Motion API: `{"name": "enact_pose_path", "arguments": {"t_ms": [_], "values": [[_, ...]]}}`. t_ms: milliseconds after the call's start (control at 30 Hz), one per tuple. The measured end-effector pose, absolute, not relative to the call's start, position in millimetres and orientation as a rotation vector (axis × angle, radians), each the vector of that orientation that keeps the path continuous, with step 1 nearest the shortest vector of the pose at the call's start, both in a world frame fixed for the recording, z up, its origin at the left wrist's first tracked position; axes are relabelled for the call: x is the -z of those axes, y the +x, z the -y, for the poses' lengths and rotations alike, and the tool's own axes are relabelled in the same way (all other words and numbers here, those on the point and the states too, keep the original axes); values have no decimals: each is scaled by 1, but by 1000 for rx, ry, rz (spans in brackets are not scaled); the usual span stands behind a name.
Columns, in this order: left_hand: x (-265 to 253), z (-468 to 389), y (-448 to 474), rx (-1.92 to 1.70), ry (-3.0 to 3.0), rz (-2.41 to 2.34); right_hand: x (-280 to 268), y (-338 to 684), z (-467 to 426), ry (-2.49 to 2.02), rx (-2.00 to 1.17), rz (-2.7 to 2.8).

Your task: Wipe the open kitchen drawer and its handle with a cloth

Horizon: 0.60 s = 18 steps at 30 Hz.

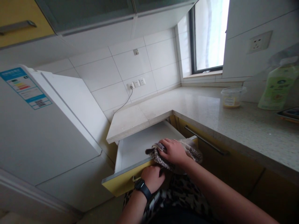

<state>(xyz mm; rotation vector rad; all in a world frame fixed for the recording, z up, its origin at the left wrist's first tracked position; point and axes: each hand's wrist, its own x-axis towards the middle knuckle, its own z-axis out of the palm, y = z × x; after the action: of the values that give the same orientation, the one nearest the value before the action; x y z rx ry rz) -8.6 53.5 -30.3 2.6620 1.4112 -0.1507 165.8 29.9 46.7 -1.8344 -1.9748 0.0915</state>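
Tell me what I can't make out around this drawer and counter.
All in the head view:
Drawer handle: mostly hidden by the left hand.
Cloth: its middle is covered by the right hand.
Dark flat item: cut off by the picture's right edge.
Green bottle: label print too blurred to read.

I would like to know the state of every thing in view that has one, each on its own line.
Drawer: pulled open
Cloth: crumpled, under right hand
Left hand: at drawer's front, grip unclear
Plug: in leftmost socket
Fridge: shut
Bottle: upright
Tub: upright, yellow contents low
Wall cabinets: shut
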Motion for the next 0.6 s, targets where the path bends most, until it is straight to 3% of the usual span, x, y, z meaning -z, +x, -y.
{"name": "enact_pose_path", "arguments": {"t_ms": [600], "values": [[29,-51,-7,159,2642,-1453,-26,171,-42,-1734,47,1995]]}}
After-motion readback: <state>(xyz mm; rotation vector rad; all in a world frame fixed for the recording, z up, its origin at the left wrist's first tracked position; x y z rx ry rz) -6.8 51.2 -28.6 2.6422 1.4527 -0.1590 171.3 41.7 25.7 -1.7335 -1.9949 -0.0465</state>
